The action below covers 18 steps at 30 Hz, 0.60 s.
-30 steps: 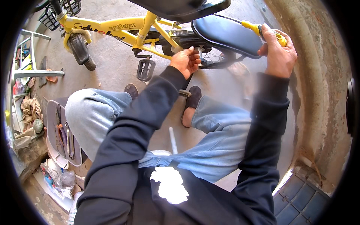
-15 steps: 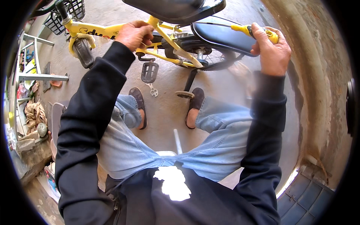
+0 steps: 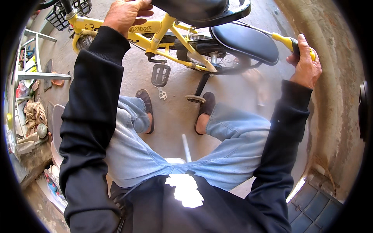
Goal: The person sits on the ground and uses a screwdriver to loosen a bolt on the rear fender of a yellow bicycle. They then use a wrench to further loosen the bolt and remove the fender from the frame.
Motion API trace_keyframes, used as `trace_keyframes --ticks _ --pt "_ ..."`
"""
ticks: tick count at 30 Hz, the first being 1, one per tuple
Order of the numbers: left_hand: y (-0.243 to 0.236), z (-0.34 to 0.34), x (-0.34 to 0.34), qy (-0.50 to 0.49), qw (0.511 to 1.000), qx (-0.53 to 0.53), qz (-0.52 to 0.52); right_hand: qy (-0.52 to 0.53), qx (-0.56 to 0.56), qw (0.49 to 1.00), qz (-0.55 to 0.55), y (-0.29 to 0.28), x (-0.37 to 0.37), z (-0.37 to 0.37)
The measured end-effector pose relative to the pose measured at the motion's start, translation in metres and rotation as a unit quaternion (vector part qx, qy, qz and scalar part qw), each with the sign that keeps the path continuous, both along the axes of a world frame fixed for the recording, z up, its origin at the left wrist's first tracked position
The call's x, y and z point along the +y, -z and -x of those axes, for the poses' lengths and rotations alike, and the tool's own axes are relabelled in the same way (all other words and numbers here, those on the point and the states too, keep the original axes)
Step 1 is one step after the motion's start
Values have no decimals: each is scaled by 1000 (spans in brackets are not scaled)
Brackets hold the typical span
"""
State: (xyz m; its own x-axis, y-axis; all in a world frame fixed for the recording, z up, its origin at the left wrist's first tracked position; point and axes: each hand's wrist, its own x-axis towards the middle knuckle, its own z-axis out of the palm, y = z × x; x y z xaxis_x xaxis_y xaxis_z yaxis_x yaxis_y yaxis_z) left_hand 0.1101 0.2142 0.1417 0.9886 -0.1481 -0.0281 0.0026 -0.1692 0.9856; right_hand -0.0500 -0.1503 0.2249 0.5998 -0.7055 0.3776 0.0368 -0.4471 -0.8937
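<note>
A small yellow bicycle [image 3: 176,37] stands in front of my knees. My left hand [image 3: 125,13] is closed over its yellow frame tube near the black saddle [image 3: 194,9]. My right hand [image 3: 306,65] grips a yellow-handled tool [image 3: 283,39] whose thin shaft runs left over the black rear pad [image 3: 244,40] above the back wheel [image 3: 217,58]. A grey pedal [image 3: 160,74] hangs below the frame, and the black crank with the other pedal [image 3: 195,97] points down toward my right foot.
A black wire basket [image 3: 83,6] sits at the bike's front. A metal rack [image 3: 37,75] with clutter and rags stands at the left. A rough wall [image 3: 334,101] curves along the right, with dark tiles [image 3: 311,207] below it. A white rod [image 3: 186,147] lies between my legs.
My left hand went from the crank area up and left to the yellow frame tube. My right hand stayed on the tool and shifted slightly right.
</note>
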Motion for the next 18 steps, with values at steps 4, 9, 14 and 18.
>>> trace_keyframes --ticks 4,9,14,18 --pt "0 4 -4 -2 999 24 30 11 -21 992 -125 7 -47 -6" --pt "-4 11 -5 -19 999 28 18 -12 15 969 -246 27 -89 -7" --pt "6 5 7 -19 998 56 14 -18 28 951 -306 34 -107 -13" --pt "-7 17 -2 -14 998 54 -34 -1 61 953 -296 40 -107 -15"
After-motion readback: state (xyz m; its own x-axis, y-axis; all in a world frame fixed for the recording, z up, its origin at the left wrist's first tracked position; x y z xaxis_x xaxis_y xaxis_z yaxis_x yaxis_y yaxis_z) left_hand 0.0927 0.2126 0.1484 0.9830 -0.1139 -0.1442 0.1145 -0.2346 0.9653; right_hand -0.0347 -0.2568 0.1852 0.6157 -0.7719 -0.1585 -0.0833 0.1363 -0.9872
